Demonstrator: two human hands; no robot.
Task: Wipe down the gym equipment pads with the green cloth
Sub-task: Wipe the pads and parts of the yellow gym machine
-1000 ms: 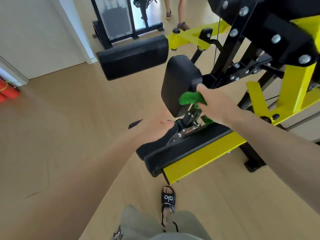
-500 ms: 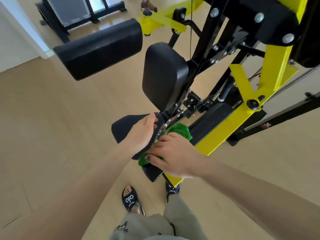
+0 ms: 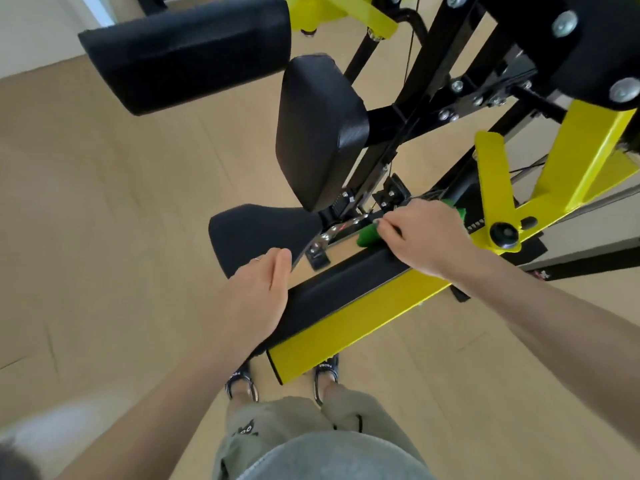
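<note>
Now the right hand [image 3: 424,239] sits farther along the machine than half a second ago, up by the yellow frame [image 3: 356,322], no longer at the near end beside the left hand [image 3: 258,292]. It presses the green cloth [image 3: 369,235] onto the inner edge of the long black pad [image 3: 339,292], fingers curled over the cloth, which shows at both sides of the hand. Left hand: fingers straight, flat on the seat pad [image 3: 258,230], gripping nothing. Back pad [image 3: 317,133] stands upright above.
</note>
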